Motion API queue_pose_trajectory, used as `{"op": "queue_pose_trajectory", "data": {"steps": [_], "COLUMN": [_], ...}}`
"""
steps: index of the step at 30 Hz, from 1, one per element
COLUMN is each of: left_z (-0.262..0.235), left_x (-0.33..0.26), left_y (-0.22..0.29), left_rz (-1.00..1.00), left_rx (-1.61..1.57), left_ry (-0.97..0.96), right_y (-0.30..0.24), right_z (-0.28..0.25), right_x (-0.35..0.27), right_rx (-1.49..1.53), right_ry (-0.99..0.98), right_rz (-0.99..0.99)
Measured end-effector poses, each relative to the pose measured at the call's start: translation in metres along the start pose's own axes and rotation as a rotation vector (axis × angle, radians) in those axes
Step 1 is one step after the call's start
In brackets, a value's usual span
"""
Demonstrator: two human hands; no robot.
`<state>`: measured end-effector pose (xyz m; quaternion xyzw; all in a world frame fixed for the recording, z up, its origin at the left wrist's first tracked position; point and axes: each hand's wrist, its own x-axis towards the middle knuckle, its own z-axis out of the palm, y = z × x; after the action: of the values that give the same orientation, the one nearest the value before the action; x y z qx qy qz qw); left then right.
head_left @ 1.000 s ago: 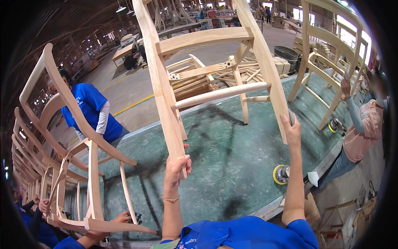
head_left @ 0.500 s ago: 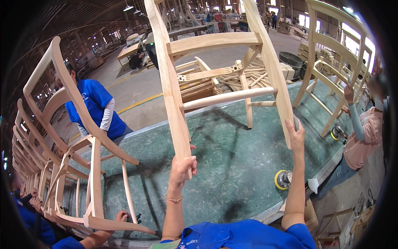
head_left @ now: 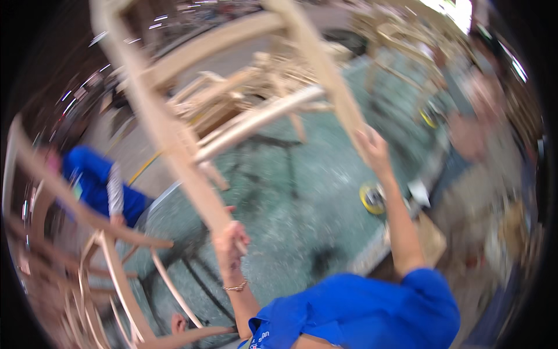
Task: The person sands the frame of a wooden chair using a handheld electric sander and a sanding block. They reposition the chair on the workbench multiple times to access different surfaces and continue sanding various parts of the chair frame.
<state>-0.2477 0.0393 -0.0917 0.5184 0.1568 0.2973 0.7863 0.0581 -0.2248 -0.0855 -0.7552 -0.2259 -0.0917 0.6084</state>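
Observation:
A pale, unfinished wooden chair frame (head_left: 174,134) is tilted in front of me over a green worktable (head_left: 279,227). My left hand (head_left: 230,243) is closed round the end of one long leg. Higher up on the right, my right hand (head_left: 372,148) grips the other leg near its end. A round rung (head_left: 261,122) joins the two legs, and a wider curved rail crosses above it. The chair's top runs out of view. Motion smears the picture, so the fingers' exact placement is soft.
Several wooden chairs (head_left: 110,273) line the left, with another person's hand (head_left: 178,323) near them. A person in blue (head_left: 99,180) stands beyond the table. A yellow-rimmed sander (head_left: 372,199) lies by my right forearm. Another person (head_left: 474,110) works beside chairs at right.
My view has turned and tilted. The held chair frame now slants up to the left and sits further left in the picture. Both hands keep their hold on its legs.

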Motion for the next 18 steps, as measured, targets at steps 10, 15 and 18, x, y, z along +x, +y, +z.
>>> {"op": "queue_pose_trajectory", "data": {"steps": [10, 15, 18], "left_z": [0.023, 0.02, 0.01], "left_x": [-0.015, -0.009, -0.004], "left_y": [-0.011, -0.01, -0.011], "left_rz": [-0.004, 0.011, 0.049], "left_rx": [0.212, 0.278, 0.305], "left_ry": [0.01, 0.054, 0.016], "right_y": [0.13, 0.163, 0.169], "right_z": [0.027, 0.032, 0.026], "right_x": [-0.205, -0.27, -0.279], "right_rx": [-0.264, -0.378, -0.51], "right_ry": [0.01, -0.425, -0.294], "right_rz": [0.16, 0.431, 0.089]}}
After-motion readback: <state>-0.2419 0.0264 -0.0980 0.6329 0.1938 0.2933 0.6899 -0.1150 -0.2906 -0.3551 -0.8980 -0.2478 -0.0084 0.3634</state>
